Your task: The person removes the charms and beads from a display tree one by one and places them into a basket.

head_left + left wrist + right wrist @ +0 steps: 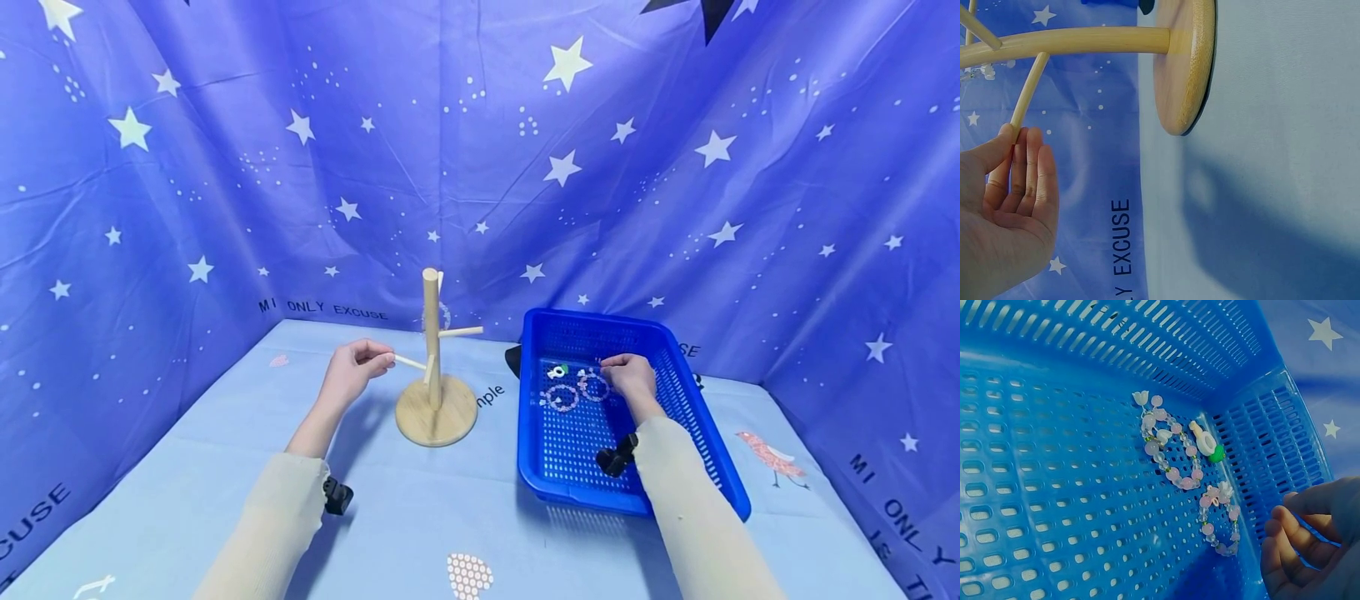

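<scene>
My left hand (358,367) pinches the tip of a side peg (1027,94) on a wooden stand (433,333) between thumb and fingers. The stand has a round base and several pegs. Behind its post hangs a beaded bracelet (447,316), partly hidden. Over the right side of a blue plastic basket (529,417), my right hand (632,379) has loosely bent fingers, with nothing visible between them. Beside its fingertips lies a pink and clear beaded bracelet (1207,531). Another such bracelet (1172,475) with white flower charms lies further in. A small white and green piece (1207,442) is near both.
Light blue cloth (420,517) covers the table, with printed hearts and a bird. A purple star-patterned curtain (480,150) stands behind and at both sides. The basket's raised walls surround the bracelets. A black object (513,360) shows by the basket's left edge.
</scene>
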`<state>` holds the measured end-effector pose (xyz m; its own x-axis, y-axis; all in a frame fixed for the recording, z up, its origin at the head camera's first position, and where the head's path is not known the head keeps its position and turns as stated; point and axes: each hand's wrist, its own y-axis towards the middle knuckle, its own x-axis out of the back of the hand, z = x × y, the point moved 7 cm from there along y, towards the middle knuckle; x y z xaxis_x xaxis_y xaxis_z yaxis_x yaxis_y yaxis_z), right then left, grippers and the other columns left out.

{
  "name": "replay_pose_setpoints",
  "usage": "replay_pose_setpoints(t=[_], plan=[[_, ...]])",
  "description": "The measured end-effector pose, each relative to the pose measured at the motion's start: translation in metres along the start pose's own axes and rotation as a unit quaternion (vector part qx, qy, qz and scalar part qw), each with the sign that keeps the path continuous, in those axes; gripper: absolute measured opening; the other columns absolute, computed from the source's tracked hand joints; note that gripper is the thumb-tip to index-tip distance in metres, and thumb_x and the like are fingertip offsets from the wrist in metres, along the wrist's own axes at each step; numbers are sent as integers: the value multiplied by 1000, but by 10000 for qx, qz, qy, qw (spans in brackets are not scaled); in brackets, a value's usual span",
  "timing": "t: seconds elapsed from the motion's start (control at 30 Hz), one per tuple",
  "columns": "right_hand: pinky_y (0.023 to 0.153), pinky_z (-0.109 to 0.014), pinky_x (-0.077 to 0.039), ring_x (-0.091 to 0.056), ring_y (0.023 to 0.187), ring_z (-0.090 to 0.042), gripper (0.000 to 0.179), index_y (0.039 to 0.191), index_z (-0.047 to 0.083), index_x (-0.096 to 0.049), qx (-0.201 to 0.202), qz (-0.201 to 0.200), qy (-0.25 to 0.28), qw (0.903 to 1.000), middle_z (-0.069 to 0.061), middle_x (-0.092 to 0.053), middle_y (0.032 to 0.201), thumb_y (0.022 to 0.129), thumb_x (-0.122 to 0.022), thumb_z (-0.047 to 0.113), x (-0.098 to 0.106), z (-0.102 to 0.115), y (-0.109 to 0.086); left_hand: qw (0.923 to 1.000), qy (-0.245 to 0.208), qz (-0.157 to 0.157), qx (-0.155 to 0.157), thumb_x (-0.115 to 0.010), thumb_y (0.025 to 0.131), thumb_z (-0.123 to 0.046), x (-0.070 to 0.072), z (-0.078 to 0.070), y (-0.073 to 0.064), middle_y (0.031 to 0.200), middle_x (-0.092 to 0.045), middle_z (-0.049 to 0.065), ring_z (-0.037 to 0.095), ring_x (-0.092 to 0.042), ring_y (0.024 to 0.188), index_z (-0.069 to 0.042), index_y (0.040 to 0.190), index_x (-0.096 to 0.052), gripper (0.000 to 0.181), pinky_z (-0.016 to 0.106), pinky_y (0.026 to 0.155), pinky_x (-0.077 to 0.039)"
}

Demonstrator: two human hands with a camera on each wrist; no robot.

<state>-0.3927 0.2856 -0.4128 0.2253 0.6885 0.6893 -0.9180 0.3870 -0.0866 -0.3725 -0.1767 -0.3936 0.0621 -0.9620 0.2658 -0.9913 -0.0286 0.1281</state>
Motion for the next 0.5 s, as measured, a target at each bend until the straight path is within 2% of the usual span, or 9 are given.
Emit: replay_pose_setpoints(t=[0.1, 0.17, 0.27, 0.33, 0.4, 0.5], plan=[[56, -23, -46, -60, 70, -13, 24, 113, 2, -72, 37, -32, 66, 10000, -16, -73, 107, 97, -61, 16, 1, 1, -2, 10000, 0, 3, 24, -66, 96, -9, 0, 0, 0, 97, -73, 9, -4, -65, 77, 10, 114, -64, 26, 18, 79, -60], [63, -27, -53, -65, 77, -18, 24, 112, 2, -72, 58, -35, 157, 9999, -18, -72, 110, 97, -61, 16, 0, 2, -3, 10000, -9, 14, 43, -66, 96, -10, 1, 0, 0, 97, -73, 9, -3, -65, 78, 10, 114, -64, 27, 18, 80, -60], [75, -36, -59, -69, 88, -28, 24, 112, 1, -71, 103, -40, 329, 9994, -18, -72, 110, 97, -61, 17, 0, 5, -5, 10000, -27, 22, 45, -66, 96, -9, 0, 0, 0, 96, -73, 8, -3, -65, 78, 10, 114, -64, 26, 18, 79, -60], [78, -38, -60, -69, 92, -29, 24, 111, 1, -71, 126, -34, 448, 9989, -18, -73, 108, 97, -61, 18, 0, 8, -6, 10000, -29, 22, 47, -65, 96, -9, 0, 0, 0, 95, -73, 7, -3, -65, 78, 10, 114, -64, 26, 18, 79, -60], [76, -37, -59, -69, 88, -26, 24, 111, 1, -71, 159, -34, 538, 9984, -17, -73, 105, 97, -62, 18, 0, 11, -6, 10000, -35, 12, 50, -65, 96, -9, 0, 0, 0, 95, -73, 8, -3, -65, 77, 10, 113, -64, 25, 18, 79, -60], [75, -34, -59, -66, 78, -15, 23, 111, 1, -71, 192, -16, 673, 9975, -15, -73, 104, 97, -63, 18, 0, 16, -8, 10000, -18, 15, 49, -65, 96, -9, -1, 0, 1, 97, -73, 10, -3, -65, 78, 10, 113, -64, 25, 18, 79, -60]])
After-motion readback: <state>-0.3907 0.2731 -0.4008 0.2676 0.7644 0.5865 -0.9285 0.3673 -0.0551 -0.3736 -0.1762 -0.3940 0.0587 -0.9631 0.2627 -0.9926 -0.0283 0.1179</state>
